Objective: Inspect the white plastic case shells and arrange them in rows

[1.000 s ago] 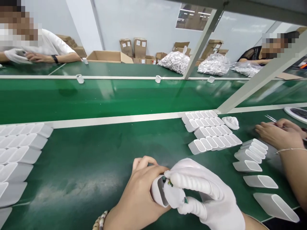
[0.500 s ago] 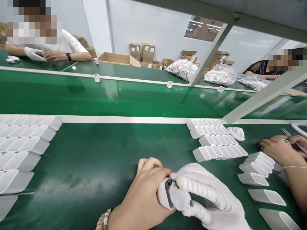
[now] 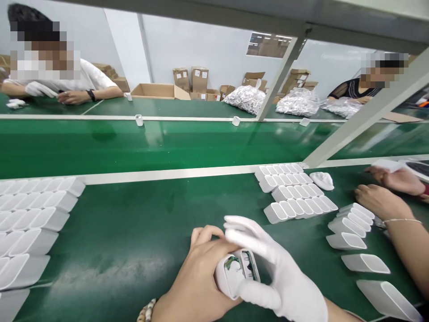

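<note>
My bare left hand wraps round a white plastic shell low in the middle of the view. Green circuit parts show inside the shell's open end. My right hand, in a white glove, clasps the same shell from the right, thumb under it and fingers arched over its top. Both hands hover just above the green work table.
Rows of empty white shells lie at the left and at the right. A co-worker's bare hands work beside more shells at the far right. Behind runs a green conveyor, with people, cartons and bags beyond it.
My gloved fingers have lifted and spread over the shell, and the shell has turned so its open end faces up. The co-worker's hands have moved apart.
</note>
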### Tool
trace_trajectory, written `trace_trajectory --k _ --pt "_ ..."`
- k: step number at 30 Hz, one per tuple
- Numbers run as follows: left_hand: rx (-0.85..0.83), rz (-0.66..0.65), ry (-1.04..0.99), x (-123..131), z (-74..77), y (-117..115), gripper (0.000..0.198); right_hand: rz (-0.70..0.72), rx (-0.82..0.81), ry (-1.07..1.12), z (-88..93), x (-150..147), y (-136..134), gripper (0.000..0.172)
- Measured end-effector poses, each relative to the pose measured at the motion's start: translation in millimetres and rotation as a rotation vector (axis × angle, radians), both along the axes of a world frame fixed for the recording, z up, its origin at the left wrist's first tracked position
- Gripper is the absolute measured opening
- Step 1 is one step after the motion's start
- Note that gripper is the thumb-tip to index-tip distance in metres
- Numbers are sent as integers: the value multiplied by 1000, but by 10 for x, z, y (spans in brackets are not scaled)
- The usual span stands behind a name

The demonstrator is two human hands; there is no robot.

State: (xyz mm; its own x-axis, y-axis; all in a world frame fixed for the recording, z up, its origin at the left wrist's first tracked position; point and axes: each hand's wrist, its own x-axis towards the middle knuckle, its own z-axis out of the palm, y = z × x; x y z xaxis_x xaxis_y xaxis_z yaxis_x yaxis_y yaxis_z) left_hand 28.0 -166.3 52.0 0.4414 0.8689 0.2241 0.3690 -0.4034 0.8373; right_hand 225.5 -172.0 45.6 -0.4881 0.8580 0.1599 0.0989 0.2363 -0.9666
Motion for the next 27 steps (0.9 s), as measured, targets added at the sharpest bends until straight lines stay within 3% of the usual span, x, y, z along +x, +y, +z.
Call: trace_trajectory --k 3,5,7,10,12,15,16,18,20,22,24,25,27 --pt "84 -51 6 -18 -21 -20 50 157 -419 243 -105 -157 90 90" --pt "115 -76 -5 -24 -48 -42 54 234 -576 334 -204 -240 143 82" --pt "129 -72 3 -26 -86 -63 56 222 -645 403 -316 -304 169 66" --pt "103 -38 40 -28 -146 -83 54 204 -654 469 -436 -373 175 61" --pt "53 -20 22 -34 -165 -89 51 203 -590 499 -441 -382 191 73" --pt "-5 -9 -38 -50 -132 -95 47 270 -437 481 -316 -314 245 114" --pt "-9 -3 -49 -55 -108 -94 46 301 -389 461 -249 -270 254 121" --pt "2 9 -54 -68 -60 -75 45 284 -291 410 -107 -160 215 115" --pt "32 23 -49 -92 -38 -10 44 109 -140 303 -4 -15 55 95" --pt "47 50 -25 -135 -56 123 42 -177 65 110 4 172 -226 76" --pt "30 166 -20 -189 -103 334 44 -479 276 -91 -93 402 -561 65" --pt "12 256 -35 -212 -127 467 47 -550 368 -171 -167 531 -720 60" --pt "-50 429 -67 -231 -162 779 56 -750 412 -280 -326 809 -974 54"
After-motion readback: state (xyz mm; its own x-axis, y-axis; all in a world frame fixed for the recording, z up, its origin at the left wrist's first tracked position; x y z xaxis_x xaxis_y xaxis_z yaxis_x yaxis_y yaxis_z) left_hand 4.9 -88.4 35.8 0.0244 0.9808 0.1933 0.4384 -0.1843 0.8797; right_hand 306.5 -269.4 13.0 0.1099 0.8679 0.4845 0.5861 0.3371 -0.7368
